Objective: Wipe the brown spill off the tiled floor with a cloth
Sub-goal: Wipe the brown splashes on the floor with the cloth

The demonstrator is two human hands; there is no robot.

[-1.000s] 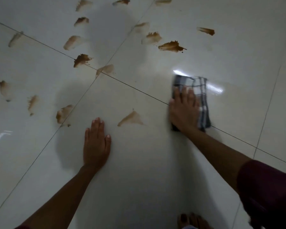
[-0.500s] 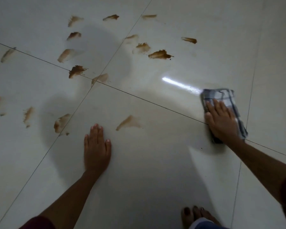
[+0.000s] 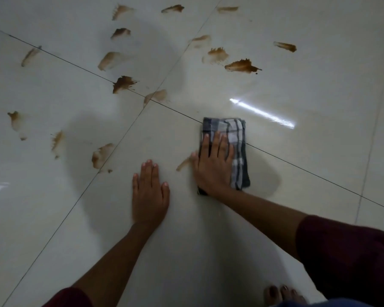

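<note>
Cloth (image 3: 235, 138) now leftward, at smear (image 3: 183, 163).

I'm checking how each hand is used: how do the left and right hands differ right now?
The left hand lies flat on bare floor tile; the right hand presses on the checked cloth. The right hand's thumb touches a brown smear; the left hand is clear of it. Both are palm-down.

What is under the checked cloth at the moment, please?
The cloth lies flat on the floor, across a grout line, pressed down by the right hand. A brown smear pokes out at the thumb side. Whether more stain lies underneath is hidden.
</note>
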